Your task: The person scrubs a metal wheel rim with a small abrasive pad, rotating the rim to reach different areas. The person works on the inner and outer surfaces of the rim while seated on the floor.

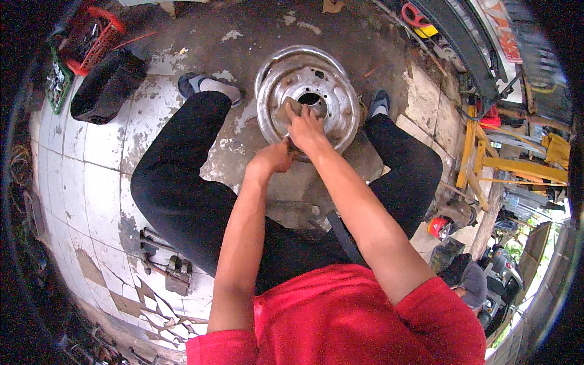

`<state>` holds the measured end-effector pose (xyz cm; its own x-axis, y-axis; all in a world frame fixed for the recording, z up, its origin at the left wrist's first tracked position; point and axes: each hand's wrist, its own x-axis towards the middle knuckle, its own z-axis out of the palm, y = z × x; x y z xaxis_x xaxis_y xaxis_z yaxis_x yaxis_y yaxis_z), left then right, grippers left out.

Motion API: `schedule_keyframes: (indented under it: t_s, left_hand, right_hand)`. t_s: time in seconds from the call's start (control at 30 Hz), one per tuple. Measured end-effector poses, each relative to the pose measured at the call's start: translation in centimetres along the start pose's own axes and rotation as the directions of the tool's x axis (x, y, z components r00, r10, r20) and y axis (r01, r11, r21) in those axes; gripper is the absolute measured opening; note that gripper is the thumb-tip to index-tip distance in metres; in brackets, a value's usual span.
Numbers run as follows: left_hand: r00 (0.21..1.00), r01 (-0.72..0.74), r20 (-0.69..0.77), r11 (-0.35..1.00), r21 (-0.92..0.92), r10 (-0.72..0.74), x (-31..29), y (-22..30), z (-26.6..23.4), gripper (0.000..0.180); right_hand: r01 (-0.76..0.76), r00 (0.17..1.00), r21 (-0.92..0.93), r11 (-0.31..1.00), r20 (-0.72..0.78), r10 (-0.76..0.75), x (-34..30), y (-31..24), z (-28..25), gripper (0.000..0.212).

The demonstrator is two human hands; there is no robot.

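Observation:
A bare steel wheel rim (340,106) with a round centre hole and several bolt holes lies on the floor between my feet. My right hand (306,129) presses a small brown-grey sheet of sandpaper (288,110) against the rim's inner face, left of the centre hole. The fingers lie closed over the sheet and cover part of it. My left hand (273,157) grips the near left edge of the rim, its fingertips partly hidden.
My legs stand either side of the rim. To the left are a black bucket-like container (108,88), a red crate (100,41) and a green crate (59,82). Metal tools (173,267) lie on cracked tiles. A yellow frame (480,161) and clutter line the right.

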<state>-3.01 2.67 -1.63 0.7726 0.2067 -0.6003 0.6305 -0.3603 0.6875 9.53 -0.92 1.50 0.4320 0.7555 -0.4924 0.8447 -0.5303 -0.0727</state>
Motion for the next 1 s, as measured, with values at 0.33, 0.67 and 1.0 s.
schedule_keyframes:
  t_s: [0.33, 0.67, 1.0]
  left_hand:
    - [0.999, 0.044, -0.014, 0.999, -0.028, -0.044, -0.1, 0.7, 0.0, 0.061]
    - [0.999, 0.044, -0.012, 0.999, -0.021, -0.044, -1.0, 1.2, -0.8, 0.056]
    - [0.997, 0.057, 0.057, 0.998, 0.032, -0.059, -1.0, 1.6, -1.1, 0.054]
  right_hand:
    - [0.054, 0.999, -0.061, 0.997, 0.006, -0.054, -1.8, 0.8, 0.2, 0.058]
    - [0.084, 0.996, -0.055, 0.995, -0.013, -0.085, -1.6, 1.0, 0.4, 0.063]
    - [0.092, 0.991, -0.089, 0.992, -0.084, -0.099, 0.7, 1.1, 0.7, 0.068]
